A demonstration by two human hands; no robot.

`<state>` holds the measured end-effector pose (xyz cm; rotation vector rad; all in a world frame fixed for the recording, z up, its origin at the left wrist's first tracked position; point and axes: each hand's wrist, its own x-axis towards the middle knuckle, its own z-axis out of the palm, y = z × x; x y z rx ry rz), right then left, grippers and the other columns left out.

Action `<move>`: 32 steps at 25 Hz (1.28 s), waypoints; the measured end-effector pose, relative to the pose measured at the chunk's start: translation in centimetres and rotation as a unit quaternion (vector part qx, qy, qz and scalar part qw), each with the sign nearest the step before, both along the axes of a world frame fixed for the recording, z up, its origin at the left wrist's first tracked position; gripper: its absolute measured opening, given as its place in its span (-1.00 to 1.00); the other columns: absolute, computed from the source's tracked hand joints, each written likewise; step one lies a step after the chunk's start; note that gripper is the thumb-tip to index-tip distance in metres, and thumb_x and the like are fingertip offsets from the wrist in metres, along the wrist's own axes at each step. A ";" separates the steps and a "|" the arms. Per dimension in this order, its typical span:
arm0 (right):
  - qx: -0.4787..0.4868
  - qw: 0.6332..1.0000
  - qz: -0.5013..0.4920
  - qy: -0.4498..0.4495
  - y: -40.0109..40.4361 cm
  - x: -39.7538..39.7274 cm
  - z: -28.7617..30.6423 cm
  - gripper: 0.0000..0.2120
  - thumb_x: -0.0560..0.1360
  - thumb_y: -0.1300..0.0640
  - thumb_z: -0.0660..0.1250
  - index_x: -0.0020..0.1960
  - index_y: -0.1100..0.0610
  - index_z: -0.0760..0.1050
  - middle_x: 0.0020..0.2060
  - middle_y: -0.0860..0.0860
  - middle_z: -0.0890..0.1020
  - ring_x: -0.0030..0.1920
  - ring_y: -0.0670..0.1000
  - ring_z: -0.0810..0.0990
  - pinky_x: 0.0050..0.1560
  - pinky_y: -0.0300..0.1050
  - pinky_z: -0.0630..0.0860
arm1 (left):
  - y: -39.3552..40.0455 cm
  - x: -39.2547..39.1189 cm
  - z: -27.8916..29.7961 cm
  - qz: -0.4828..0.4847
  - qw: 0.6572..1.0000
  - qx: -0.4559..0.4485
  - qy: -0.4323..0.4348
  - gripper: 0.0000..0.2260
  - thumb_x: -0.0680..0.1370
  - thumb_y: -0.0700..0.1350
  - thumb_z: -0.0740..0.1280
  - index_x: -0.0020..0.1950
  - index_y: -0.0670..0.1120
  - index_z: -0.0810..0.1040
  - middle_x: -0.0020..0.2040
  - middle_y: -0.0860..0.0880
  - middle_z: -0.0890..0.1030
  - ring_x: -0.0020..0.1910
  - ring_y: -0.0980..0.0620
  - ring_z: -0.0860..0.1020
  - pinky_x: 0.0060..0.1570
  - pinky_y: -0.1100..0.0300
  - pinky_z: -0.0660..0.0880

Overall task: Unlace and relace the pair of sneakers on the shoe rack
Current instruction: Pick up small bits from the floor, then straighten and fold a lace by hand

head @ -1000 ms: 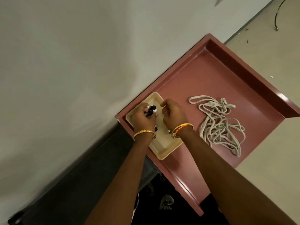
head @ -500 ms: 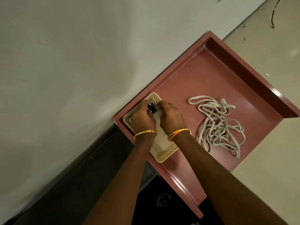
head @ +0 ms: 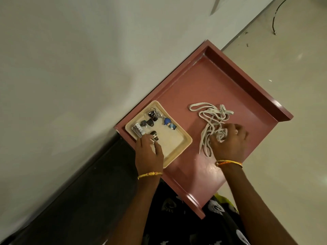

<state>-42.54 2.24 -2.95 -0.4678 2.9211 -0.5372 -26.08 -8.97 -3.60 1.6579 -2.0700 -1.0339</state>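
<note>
A tangle of off-white shoelaces (head: pixel 210 119) lies on the red top of the shoe rack (head: pixel 230 85). My right hand (head: pixel 230 144) rests on the near end of the laces, fingers curled into the pile. My left hand (head: pixel 149 152) lies flat over the near edge of a cream tray (head: pixel 178 144), its fingertips beside a small black-and-white figure keychain (head: pixel 154 135). No sneakers are in view.
The cream tray holds key chains: a blue figure (head: pixel 169 123), black fobs (head: pixel 149 122) and a metal ring. The rack top has raised edges and stands against a pale wall (head: pixel 70 68). Beige floor (head: pixel 292 156) lies to the right, a dark surface at lower left.
Both hands were together over the tray handling a black keychain. Now the keychains lie in the tray, my right hand has moved right onto the laces, and my left hand has drawn back.
</note>
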 end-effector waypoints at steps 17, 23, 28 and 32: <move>-0.200 0.915 0.191 -0.293 1.6 -4.3 14.5 -0.88 0.46 0.31 0.36 -0.14 0.11 0.57 -0.38 -0.01 0.59 -0.42 -0.15 0.56 -0.30 -0.15 0.52 | 6.1 -0.9 11.4 -0.017 0.975 0.209 0.069 -0.68 0.46 -0.31 0.35 0.17 -0.07 0.46 -0.01 0.00 0.55 -0.11 0.06 0.53 -0.15 0.41 0.49; -0.171 0.800 0.426 -0.387 -5.2 -3.6 36.4 -0.92 0.43 0.27 0.41 -0.23 0.15 0.61 -0.39 0.07 0.62 -0.45 -0.10 0.57 -0.38 -0.24 0.53 | 2.1 -3.8 24.2 -0.088 0.955 0.226 0.172 -0.11 0.26 -0.01 0.59 0.47 0.05 0.18 0.40 0.10 0.34 0.36 0.08 0.34 0.30 0.05 0.39; -0.269 0.687 0.488 -0.465 -7.9 1.7 48.9 -0.94 0.48 0.34 0.33 -0.14 0.27 0.58 -0.37 0.09 0.60 -0.45 -0.08 0.59 -0.34 -0.21 0.59 | 1.5 -1.6 33.0 -0.029 0.947 0.206 0.245 -0.68 0.48 -0.02 0.41 0.22 -0.02 0.54 0.20 0.00 0.56 0.24 0.03 0.48 0.23 0.08 0.46; -0.356 0.629 0.467 -0.509 -9.6 6.3 53.3 -0.91 0.49 0.39 0.31 -0.18 0.31 0.55 -0.41 0.10 0.59 -0.44 -0.02 0.59 -0.29 -0.15 0.61 | 1.7 2.5 38.7 0.124 0.903 0.208 0.355 -0.77 0.63 -0.08 0.17 0.09 -0.15 0.56 0.05 -0.11 0.62 0.02 -0.06 0.59 -0.05 0.22 0.55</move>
